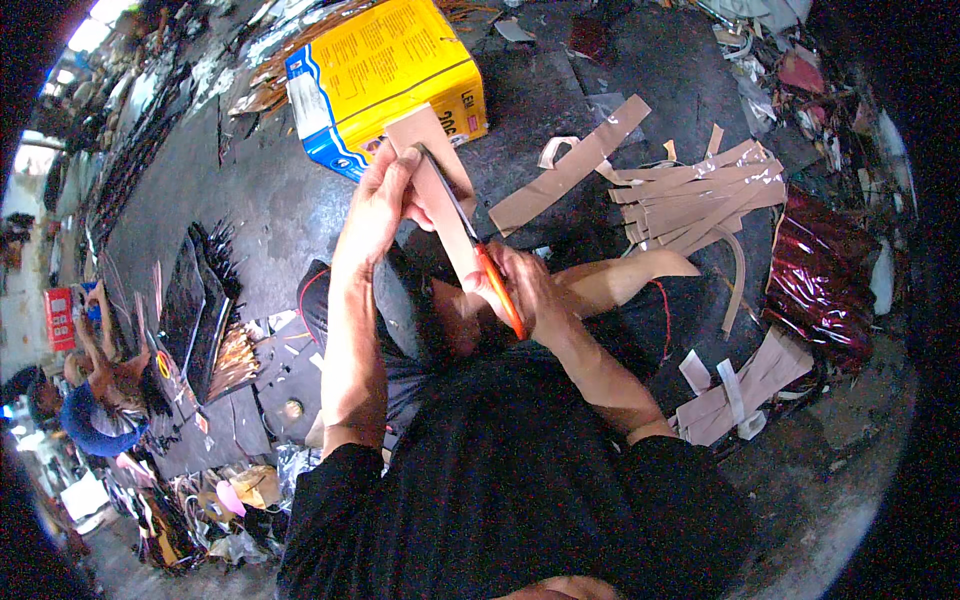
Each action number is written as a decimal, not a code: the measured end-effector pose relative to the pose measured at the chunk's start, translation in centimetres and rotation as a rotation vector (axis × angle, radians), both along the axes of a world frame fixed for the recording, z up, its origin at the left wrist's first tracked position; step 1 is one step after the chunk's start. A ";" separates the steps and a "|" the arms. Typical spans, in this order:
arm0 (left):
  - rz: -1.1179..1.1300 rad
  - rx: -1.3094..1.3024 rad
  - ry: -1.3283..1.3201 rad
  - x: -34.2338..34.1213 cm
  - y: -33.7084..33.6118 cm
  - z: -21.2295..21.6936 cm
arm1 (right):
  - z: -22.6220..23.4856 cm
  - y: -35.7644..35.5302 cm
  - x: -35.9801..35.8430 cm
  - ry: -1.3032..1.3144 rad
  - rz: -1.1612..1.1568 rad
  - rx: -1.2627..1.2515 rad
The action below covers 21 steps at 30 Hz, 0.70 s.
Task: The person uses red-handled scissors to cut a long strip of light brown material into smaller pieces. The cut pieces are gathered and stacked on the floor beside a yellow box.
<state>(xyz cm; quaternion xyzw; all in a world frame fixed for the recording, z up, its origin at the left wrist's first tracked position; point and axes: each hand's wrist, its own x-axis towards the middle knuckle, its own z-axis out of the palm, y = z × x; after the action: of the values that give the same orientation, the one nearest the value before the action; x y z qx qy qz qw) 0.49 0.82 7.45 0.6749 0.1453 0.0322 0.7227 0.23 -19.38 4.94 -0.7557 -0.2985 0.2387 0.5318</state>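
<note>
Your left hand pinches one tan strip, thumb uppermost; your right hand grips one pair of orange-handled scissors, its blade lying lengthwise along the strip. That strip is out before your chest, its far end overlapping the near edge of one yellow-and-blue box; contact I cannot tell. Rightward lie one loose piece and two piles, too overlapped to count. Dark floor gives you room left of the box.
</note>
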 end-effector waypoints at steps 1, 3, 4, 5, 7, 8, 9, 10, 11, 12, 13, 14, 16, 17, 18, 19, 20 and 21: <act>-0.039 0.032 -0.029 0.2 -0.1 0.3 | -0.4 0.0 0.0 -0.038 -0.022 -0.018; -0.117 0.094 -0.089 0.4 -0.6 0.6 | -1.5 0.3 -0.1 -0.114 -0.069 -0.054; -0.115 0.117 -0.097 0.4 -0.8 0.2 | -0.9 0.8 0.3 -0.169 -0.046 -0.020; -0.107 0.130 -0.085 0.1 -0.9 0.0 | -0.6 1.1 0.5 -0.142 -0.047 0.015; -0.031 0.141 -0.109 0.0 -1.4 0.1 | -0.2 1.5 0.8 -0.085 -0.051 0.084; -0.033 0.170 -0.139 0.1 -1.2 -0.2 | -1.6 1.7 1.0 -0.023 -0.034 0.027; -0.035 0.199 -0.170 0.3 -1.0 -0.9 | -1.8 1.7 0.9 -0.030 -0.032 0.039; -0.033 0.227 -0.197 0.3 -1.0 -1.0 | -1.7 1.8 0.9 -0.034 -0.027 0.048; -0.041 0.175 -0.197 0.3 -0.9 -1.0 | -1.5 1.8 0.9 -0.038 -0.023 0.057; -0.051 0.123 -0.196 0.3 -1.0 -0.9 | -1.2 1.9 0.9 -0.023 -0.035 0.010; -0.068 0.066 -0.193 0.3 -1.3 -0.9 | -0.9 1.8 0.8 -0.005 -0.054 -0.041; -0.036 0.090 -0.202 0.4 -1.6 -1.0 | -0.9 1.7 0.7 0.014 -0.075 -0.092; 0.008 0.134 -0.224 1.0 -2.6 -1.2 | -2.5 2.1 -0.1 0.390 -0.172 0.256; 0.067 0.099 -0.216 0.9 -3.5 -1.1 | -3.3 1.8 -0.1 0.371 -0.185 0.290; 0.111 0.090 -0.184 0.8 -4.0 -1.2 | -3.9 1.5 -0.2 0.226 -0.171 0.246; 0.146 0.076 -0.156 0.9 -4.4 -1.4 | -4.1 0.9 -0.1 0.087 -0.177 0.196; 0.196 0.035 -0.170 0.9 -4.5 -1.5 | -2.0 0.7 0.1 -0.018 -0.165 0.144; 0.248 -0.005 -0.182 0.7 -4.4 -1.7 | 0.7 -0.6 0.2 -0.149 -0.080 -0.058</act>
<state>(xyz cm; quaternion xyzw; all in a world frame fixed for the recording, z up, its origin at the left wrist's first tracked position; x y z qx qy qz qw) 1.22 -3.59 5.72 0.6442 0.1617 0.1820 0.7251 0.42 -19.93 5.66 -0.7977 -0.3000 0.1688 0.4951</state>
